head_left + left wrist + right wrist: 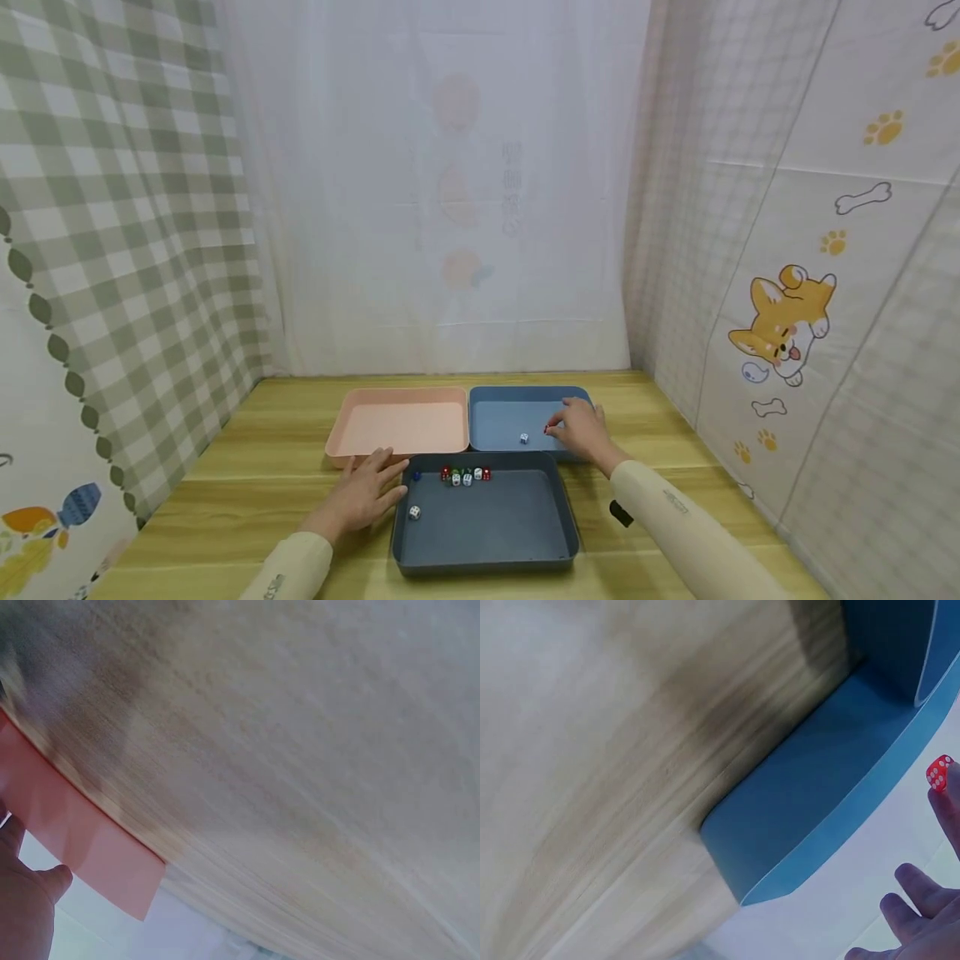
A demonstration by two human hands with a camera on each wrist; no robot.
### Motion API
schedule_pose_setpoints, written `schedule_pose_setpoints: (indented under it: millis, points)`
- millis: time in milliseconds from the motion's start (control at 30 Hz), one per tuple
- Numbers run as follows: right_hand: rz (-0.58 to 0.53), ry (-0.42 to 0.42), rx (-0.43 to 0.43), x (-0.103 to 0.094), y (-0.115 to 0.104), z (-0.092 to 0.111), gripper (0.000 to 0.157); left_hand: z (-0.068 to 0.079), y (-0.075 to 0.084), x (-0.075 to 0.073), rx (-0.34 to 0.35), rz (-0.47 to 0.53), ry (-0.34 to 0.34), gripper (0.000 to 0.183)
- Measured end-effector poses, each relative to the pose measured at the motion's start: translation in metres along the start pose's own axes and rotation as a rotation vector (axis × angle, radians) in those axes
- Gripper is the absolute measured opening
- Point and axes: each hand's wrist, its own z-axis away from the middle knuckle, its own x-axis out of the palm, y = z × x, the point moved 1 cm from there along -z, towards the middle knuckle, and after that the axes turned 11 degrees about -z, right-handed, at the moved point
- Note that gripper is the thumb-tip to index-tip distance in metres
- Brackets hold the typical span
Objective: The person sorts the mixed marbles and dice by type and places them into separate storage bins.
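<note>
The thumb and a finger of the right hand (583, 429) were closed in a pinch on a red die (939, 773), its white pips visible in the right wrist view. The remaining fingers stood apart from the pinch. The red die was held above the right part of the blue tray (491, 414), clear of its floor. On that floor, near the held piece, lay one white die (524, 438).

The fingers of the left hand (362, 496) were spread wide and lightly bent, with the fingertips at the left rim of the dark grey tray (495, 529), near its far left corner. Whether they bore on the rim could not be determined.

Inside the dark grey tray, a loose row of dice (467, 479) was noted along the far wall: red, white and green pieces set close together, the green partly hidden. A blue die (417, 476) lay in the far left corner, and a lone white-faced die (415, 512) lay near the left wall.

The pink tray (408, 422) stood beside the blue tray, both directly beyond the dark grey one. All three rested on a wood-grain table (288, 442). A white curtain (337, 183) hung behind, with a green-checked cloth (150, 133) at left and a dog-printed cloth (795, 325) at right.
</note>
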Motion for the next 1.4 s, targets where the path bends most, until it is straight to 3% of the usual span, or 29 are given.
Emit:
schedule_pose_setpoints:
  millis: [567, 1133, 1400]
  points:
    - [-0.007, -0.037, 0.144, 0.019, 0.018, -0.020, 0.010, 0.000, -0.001, 0.004, 0.007, -0.019, 0.022, 0.052]
    - [0.030, -0.038, 0.138, 0.033, 0.017, -0.027, 0.008, -0.001, 0.000, 0.001, 0.002, -0.006, 0.014, 0.054]
    - [0.016, -0.007, 0.154, 0.033, 0.013, -0.030, 0.037, -0.002, 0.000, 0.003, -0.004, -0.020, 0.017, 0.052]
